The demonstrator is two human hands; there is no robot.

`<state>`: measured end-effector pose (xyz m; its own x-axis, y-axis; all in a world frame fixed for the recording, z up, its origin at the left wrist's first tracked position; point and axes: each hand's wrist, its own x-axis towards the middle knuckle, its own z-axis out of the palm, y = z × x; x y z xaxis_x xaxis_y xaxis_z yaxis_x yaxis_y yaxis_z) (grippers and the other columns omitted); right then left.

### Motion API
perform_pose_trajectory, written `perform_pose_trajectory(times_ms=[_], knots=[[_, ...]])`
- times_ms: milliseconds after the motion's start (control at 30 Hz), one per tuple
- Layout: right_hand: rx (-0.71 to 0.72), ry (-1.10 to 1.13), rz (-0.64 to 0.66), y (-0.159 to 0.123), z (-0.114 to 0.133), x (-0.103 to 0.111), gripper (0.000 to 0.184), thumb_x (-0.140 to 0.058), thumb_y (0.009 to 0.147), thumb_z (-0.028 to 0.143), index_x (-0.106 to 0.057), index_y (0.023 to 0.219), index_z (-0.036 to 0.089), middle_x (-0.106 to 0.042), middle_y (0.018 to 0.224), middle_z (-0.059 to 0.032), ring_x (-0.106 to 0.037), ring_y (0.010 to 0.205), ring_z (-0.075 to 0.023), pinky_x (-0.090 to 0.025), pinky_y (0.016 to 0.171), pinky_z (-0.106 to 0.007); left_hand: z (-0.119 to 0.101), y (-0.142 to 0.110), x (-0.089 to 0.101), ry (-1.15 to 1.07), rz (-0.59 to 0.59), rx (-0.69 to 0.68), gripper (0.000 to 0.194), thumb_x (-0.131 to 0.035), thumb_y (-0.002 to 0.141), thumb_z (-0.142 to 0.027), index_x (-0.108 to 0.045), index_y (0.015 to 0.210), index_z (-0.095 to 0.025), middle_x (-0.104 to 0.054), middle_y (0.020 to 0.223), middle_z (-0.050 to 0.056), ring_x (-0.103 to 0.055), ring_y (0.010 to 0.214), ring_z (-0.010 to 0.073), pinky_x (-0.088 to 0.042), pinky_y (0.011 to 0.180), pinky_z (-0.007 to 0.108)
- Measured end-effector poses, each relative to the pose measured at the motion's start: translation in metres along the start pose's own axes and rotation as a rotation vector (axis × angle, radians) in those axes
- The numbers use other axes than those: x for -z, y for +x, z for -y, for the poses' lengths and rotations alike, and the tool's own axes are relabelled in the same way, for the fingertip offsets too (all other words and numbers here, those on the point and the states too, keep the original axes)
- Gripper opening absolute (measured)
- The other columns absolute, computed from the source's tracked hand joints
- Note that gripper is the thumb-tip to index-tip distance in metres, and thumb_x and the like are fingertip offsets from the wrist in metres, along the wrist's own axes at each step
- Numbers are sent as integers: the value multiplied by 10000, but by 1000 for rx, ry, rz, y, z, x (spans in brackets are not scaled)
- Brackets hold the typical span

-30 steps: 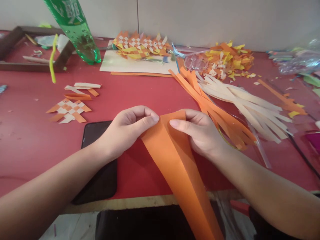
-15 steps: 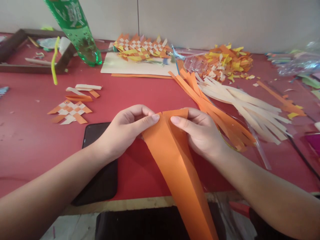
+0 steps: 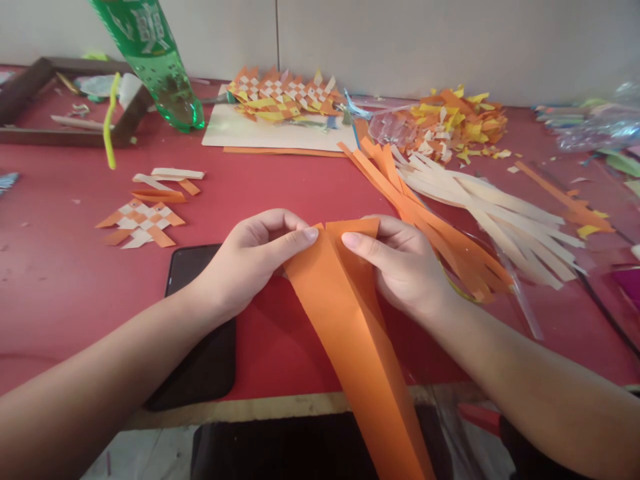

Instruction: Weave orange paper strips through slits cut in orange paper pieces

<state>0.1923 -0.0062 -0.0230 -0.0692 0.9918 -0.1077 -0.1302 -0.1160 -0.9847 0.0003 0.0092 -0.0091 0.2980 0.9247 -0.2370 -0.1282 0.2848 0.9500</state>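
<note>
A long strip of orange paper [image 3: 350, 333] with a lengthwise crease hangs from my two hands over the table's front edge. At its top end is a small split beside the crease. My left hand [image 3: 255, 260] pinches the paper left of the split, thumb on top. On the other side my right hand [image 3: 400, 263] grips the corner the same way. Under my left forearm lies a black phone [image 3: 205, 360]. Woven orange-and-white paper fish [image 3: 143, 223] rest left of my left hand, by a few folded strips [image 3: 167, 183].
Orange strips [image 3: 425, 227] and cream strips [image 3: 490, 200] lie to the right. Behind them is a heap of paper scraps [image 3: 460, 120]. Woven fish [image 3: 285, 93] sit on white card [image 3: 225, 130] at the back. A green bottle [image 3: 160, 73] stands beside a dark frame [image 3: 65, 137].
</note>
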Motion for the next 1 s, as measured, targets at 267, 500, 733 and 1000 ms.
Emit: perform_pose_trajectory(times_ms=[267, 500, 733, 1000], knots=[[35, -5, 0, -1, 0, 0, 89, -775, 781, 317, -712, 799, 258, -731, 853, 1, -681, 801, -177, -579, 761, -345, 0, 0, 0, -54, 16, 18, 204, -762, 791, -337, -630, 737, -191, -623, 704, -31, -551, 633, 88, -442, 575, 172], [106, -67, -42, -2, 1, 0, 77, -773, 786, 303, -710, 773, 261, -707, 798, 11, -658, 764, -157, -562, 738, -314, 0, 1, 0, -55, 3, 7, 204, -756, 796, -337, -627, 736, -191, -647, 727, -24, -586, 661, 100, -468, 590, 176], [7, 66, 76, 2, 0, 0, 112, -761, 789, 286, -753, 900, 269, -758, 976, -17, -704, 921, -221, -570, 882, -401, -1, 1, 0, -95, -54, -15, 200, -764, 788, -334, -639, 745, -183, -663, 746, -27, -609, 675, 92, -490, 614, 161], [49, 84, 8, 5, -6, 1, 77, -750, 805, 287, -745, 880, 271, -757, 940, -9, -714, 887, -217, -576, 869, -420, -2, -1, 0, -136, 34, 68, 190, -779, 779, -341, -733, 831, -164, -742, 812, 38, -697, 720, 142, -578, 674, 228]])
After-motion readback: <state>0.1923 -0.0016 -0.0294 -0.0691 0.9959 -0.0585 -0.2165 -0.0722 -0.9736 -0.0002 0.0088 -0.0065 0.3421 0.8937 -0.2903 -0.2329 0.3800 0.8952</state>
